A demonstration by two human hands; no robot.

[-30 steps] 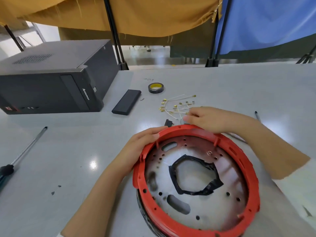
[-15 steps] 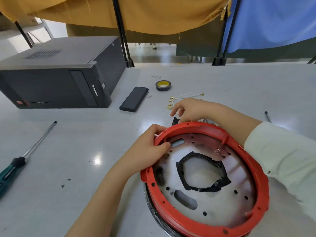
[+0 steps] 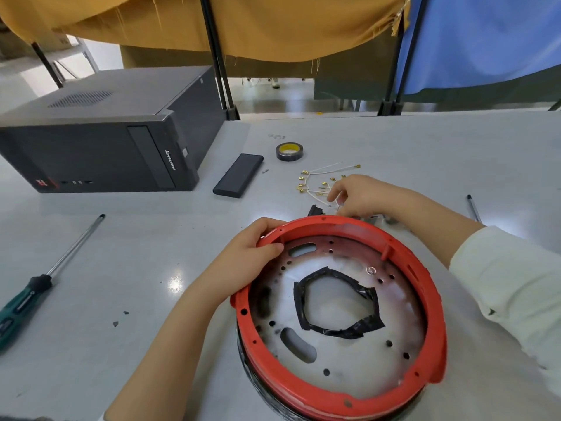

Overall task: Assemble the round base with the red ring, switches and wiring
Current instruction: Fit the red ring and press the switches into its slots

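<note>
The round metal base (image 3: 349,357) lies at the table's near edge, with black tape round its centre hole. The red ring (image 3: 426,287) sits on top of it. My left hand (image 3: 246,259) grips the ring's upper-left rim, thumb inside. My right hand (image 3: 361,196) reaches past the ring's far side, fingers curled down, pinching a thin white wire from the loose bundle of white wires with gold terminals (image 3: 309,180). A small black switch (image 3: 314,210) lies just behind the ring, left of that hand. More small parts are partly hidden under the right hand.
A black computer case (image 3: 106,147) stands at the far left. A flat black box (image 3: 238,175) and a tape roll (image 3: 290,151) lie behind the wires. A green-handled screwdriver (image 3: 45,278) lies at the left, a pen (image 3: 473,208) at the right. Curtain stands line the far edge.
My right hand lifted off the ring's far rim and moved back to the wire bundle, fingers now down among the wires. The left hand shifted its grip along the ring's upper-left rim.
</note>
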